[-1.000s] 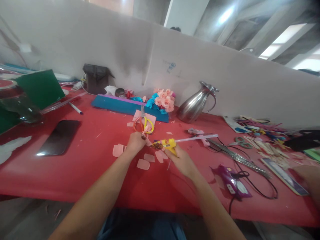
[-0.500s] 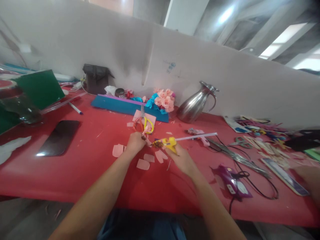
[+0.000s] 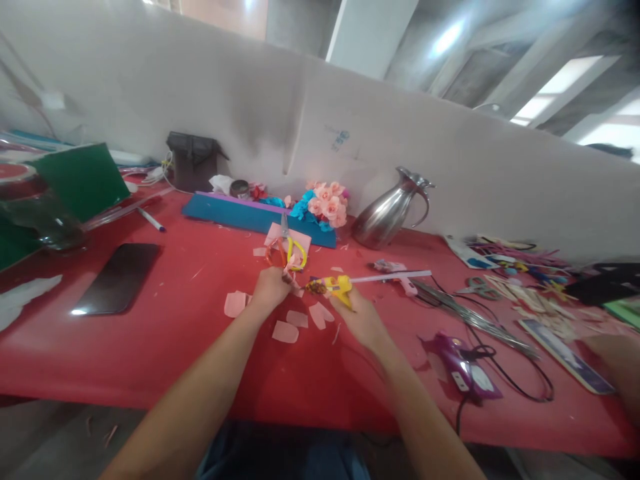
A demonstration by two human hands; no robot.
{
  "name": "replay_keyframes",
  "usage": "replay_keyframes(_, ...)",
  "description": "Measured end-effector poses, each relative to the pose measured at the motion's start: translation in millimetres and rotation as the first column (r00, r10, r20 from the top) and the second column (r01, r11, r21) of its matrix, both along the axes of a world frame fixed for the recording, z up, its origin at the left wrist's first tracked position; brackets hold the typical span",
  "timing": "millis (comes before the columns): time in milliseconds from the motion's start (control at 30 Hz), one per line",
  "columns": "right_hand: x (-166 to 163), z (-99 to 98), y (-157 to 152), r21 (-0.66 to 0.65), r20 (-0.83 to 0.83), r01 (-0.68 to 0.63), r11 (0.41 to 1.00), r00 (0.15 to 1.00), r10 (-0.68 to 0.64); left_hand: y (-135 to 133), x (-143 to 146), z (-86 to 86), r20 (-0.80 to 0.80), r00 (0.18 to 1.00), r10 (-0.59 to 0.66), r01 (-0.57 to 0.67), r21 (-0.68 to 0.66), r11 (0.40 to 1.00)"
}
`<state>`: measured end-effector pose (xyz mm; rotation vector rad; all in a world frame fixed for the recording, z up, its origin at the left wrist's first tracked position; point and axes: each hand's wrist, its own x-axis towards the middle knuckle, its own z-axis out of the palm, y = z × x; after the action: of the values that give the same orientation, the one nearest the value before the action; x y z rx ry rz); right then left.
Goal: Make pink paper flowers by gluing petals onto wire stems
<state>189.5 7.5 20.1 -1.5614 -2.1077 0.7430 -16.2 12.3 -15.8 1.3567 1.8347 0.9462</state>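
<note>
My right hand is wrapped round a yellow glue gun, a clear glue stick jutting from its back end. The gun's nozzle points left, close to a small pink paper flower piece pinched in my left hand. Just beyond that hand lie scissors with orange and yellow handles, resting on a pink paper sheet. Cut pink paper petals are scattered on the red table between and beside my hands. Whether the nozzle touches the paper I cannot tell.
Behind are a blue foam sheet, a bunch of pink paper flowers and a steel jug. A phone lies left. To the right are a pink glue gun, wires, a purple power strip and another person's arm.
Both hands hold almost the same place, with the glue gun still beside the pink paper. The view has shifted very slightly.
</note>
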Motion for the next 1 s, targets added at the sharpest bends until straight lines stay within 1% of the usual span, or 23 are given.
replay_keyframes(100, 5.5, -3.7, 8.9, -0.009, -0.113, 0.016, 1.000, 0.993, -0.017, 0.1, -0.3, -2.1, 0.017, 1.000, 0.011, -0.011, 0.013, 1.000)
replay_keyframes(167, 13.3, -5.8, 19.4, -0.058, -0.151, 0.096, 0.994, 0.983, -0.104, 1.1, -0.3, -4.8, 0.052, 0.998, 0.027, -0.028, 0.021, 0.999)
replay_keyframes(233, 24.2, -6.0, 31.9, -0.098, -0.099, 0.213, 0.972, 0.970, -0.222, 2.8, 0.1, -7.7, 0.121, 0.992, 0.027, -0.032, 0.040, 0.999)
replay_keyframes(300, 36.3, -3.9, 43.4, -0.078, 0.033, 0.307, 0.948, 0.952, -0.305, 4.5, 1.0, -9.3, 0.206, 0.978, 0.020, -0.035, 0.070, 0.997)
replay_keyframes(367, 45.8, 0.1, 50.5, 0.017, 0.228, 0.359, 0.933, 0.907, -0.353, 5.6, 2.4, -8.9, 0.275, 0.961, 0.008, -0.037, 0.100, 0.994)
replay_keyframes(400, 48.2, 2.6, 51.7, 0.097, 0.327, 0.364, 0.926, 0.867, -0.376, 5.6, 3.2, -7.9, 0.296, 0.955, 0.000, -0.035, 0.113, 0.993)
replay_keyframes(433, 48.2, 5.4, 51.3, 0.194, 0.406, 0.350, 0.917, 0.822, -0.400, 5.3, 4.0, -6.5, 0.307, 0.952, -0.010, -0.030, 0.126, 0.992)
replay_keyframes(467, 45.4, 8.3, 49.5, 0.291, 0.451, 0.313, 0.904, 0.789, -0.418, 4.7, 4.9, -4.9, 0.310, 0.950, -0.027, -0.017, 0.140, 0.990)
replay_keyframes(500, 39.7, 11.3, 46.6, 0.364, 0.465, 0.254, 0.896, 0.784, -0.412, 3.8, 5.8, -3.1, 0.305, 0.951, -0.046, -0.002, 0.157, 0.988)
replay_keyframes(533, 31.1, 14.3, 42.9, 0.416, 0.448, 0.188, 0.890, 0.809, -0.380, 2.7, 6.5, -1.5, 0.291, 0.955, -0.062, 0.011, 0.173, 0.985)
replay_keyframes(567, 20.1, 17.4, 38.8, 0.413, 0.414, 0.094, 0.906, 0.867, -0.279, 1.6, 7.2, -0.3, 0.269, 0.960, -0.072, 0.023, 0.183, 0.983)
replay_keyframes(600, 7.6, 20.4, 34.7, 0.357, 0.369, -0.017, 0.934, 0.921, -0.125, 0.7, 7.8, 0.4, 0.243, 0.967, -0.076, 0.030, 0.190, 0.981)
replay_keyframes(633, -5.7, 23.1, 31.0, 0.309, 0.316, -0.110, 0.945, 0.949, 0.008, 0.0, 8.2, 0.5, 0.217, 0.973, -0.081, 0.038, 0.197, 0.980)
replay_keyframes(667, -18.5, 25.7, 27.8, 0.253, 0.280, -0.187, 0.949, 0.953, 0.113, -0.3, 8.5, 0.1, 0.196, 0.977, -0.084, 0.044, 0.201, 0.979)
replay_keyframes(700, -30.2, 27.7, 25.3, 0.204, 0.250, -0.232, 0.951, 0.952, 0.179, -0.3, 8.7, -0.8, 0.185, 0.979, -0.089, 0.050, 0.206, 0.977)
replay_keyframes(767, -47.2, 30.3, 22.7, 0.122, 0.248, -0.258, 0.958, 0.943, 0.222, 0.4, 8.7, -2.8, 0.186, 0.976, -0.114, 0.072, 0.217, 0.973)
replay_keyframes(833, -54.8, 30.5, 22.8, 0.078, 0.263, -0.259, 0.963, 0.937, 0.230, 1.2, 8.7, -3.7, 0.185, 0.973, -0.136, 0.089, 0.238, 0.967)
replay_keyframes(900, -55.2, 29.6, 24.7, 0.078, 0.256, -0.259, 0.963, 0.938, 0.232, 1.1, 8.9, -2.4, 0.172, 0.974, -0.150, 0.103, 0.255, 0.961)
replay_keyframes(1000, -50.8, 29.3, 29.0, 0.130, 0.189, -0.219, 0.967, 0.963, 0.192, -0.5, 10.2, 2.5, 0.204, 0.968, -0.146, 0.088, 0.267, 0.960)
